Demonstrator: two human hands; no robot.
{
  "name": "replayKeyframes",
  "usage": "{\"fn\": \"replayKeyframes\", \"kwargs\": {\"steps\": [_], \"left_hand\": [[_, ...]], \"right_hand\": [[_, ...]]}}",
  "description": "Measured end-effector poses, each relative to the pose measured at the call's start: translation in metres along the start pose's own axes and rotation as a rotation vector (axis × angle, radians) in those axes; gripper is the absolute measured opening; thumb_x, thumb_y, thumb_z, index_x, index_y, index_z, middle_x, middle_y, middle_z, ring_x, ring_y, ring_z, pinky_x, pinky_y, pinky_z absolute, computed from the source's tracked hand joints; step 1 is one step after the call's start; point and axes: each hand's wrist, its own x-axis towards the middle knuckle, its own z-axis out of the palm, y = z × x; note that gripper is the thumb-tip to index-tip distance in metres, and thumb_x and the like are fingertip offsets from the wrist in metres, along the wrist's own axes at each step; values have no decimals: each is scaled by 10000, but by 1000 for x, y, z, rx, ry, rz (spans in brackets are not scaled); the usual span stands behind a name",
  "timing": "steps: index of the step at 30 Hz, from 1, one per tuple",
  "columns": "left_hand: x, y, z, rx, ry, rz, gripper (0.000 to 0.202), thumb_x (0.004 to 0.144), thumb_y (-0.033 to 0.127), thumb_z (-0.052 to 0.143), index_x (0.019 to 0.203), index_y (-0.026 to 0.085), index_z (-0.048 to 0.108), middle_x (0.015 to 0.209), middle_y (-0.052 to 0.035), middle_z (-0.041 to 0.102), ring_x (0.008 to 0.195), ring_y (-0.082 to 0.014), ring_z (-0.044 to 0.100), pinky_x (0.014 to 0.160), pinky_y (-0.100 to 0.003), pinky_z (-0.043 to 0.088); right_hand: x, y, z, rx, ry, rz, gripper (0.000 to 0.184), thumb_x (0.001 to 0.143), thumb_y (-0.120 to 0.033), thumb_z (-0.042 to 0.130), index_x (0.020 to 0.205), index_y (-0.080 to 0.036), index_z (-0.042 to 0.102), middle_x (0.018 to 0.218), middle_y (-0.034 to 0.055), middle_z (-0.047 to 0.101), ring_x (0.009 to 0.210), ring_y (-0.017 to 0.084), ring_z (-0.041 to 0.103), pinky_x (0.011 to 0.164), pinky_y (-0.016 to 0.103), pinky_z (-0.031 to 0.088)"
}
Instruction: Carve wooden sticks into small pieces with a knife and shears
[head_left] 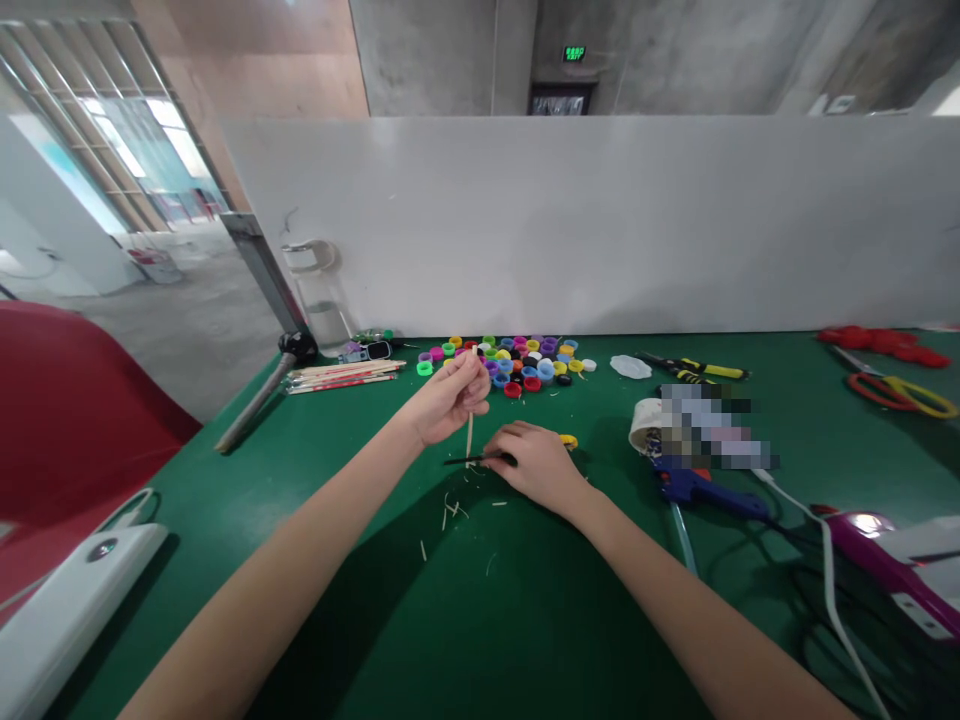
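Note:
My left hand (448, 398) is closed in a pinch on the top of a thin wooden stick (469, 437), which stands upright on the green table (525, 600). Just to its right, my right hand (534, 462) is closed on a small knife with a yellow handle end (569, 441); its dark blade (465, 460) lies across the foot of the stick. Pale wood shavings (454, 512) are scattered on the table below both hands.
Several coloured bottle caps (510, 360) lie behind the hands, and a bundle of wooden sticks (341, 376) lies to the left. A blue glue gun (705, 488), tape roll (646, 422), pliers (697, 368), scissors (904, 392) and cables sit at right. A white device (67, 600) rests at the left edge.

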Motion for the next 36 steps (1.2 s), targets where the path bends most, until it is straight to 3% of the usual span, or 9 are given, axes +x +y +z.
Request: {"fn": "replayKeyframes", "kwargs": {"steps": [4,9,18,23,30,36], "left_hand": [[2,3,-8,-58,68,4,308,873,425,510,710,163,497,599,50,369,478,-59,355,461,-179,354],[3,4,-7,-91,60,-53,313,896,429,465,733,166,513,596,48,345,469,-61,345,451,-180,348],[0,4,1,-46,32,-57,304,931,371,413,727,160,493,605,50,307,477,-59,309,457,-169,331],[-2,2,8,21,-22,-83,290,924,354,435,721,157,498,605,45,327,486,-62,325,463,-168,344],[-1,4,2,-13,22,-52,292,911,364,457,708,157,491,602,47,344,485,-60,334,463,-168,356],[-2,5,-3,-23,37,-28,294,909,356,460,702,153,514,622,38,378,504,-64,356,476,-176,378]], "right_hand": [[4,-2,-2,-17,56,91,79,842,-283,585,806,-226,627,801,1,667,785,165,557,632,267,351],[11,2,-4,24,-23,154,91,804,-339,625,815,-251,647,772,-15,667,740,156,578,564,252,328],[13,5,-6,53,-77,142,112,807,-366,626,813,-254,631,858,-20,677,811,163,595,570,255,326],[10,3,-2,-20,-144,43,130,823,-344,616,810,-215,601,799,3,655,780,159,567,644,268,337],[5,1,-2,-14,-81,14,140,828,-345,615,813,-207,600,808,8,648,797,162,559,671,273,347],[5,1,-1,2,45,84,114,834,-324,604,819,-210,609,833,8,651,823,167,559,637,267,345]]}}
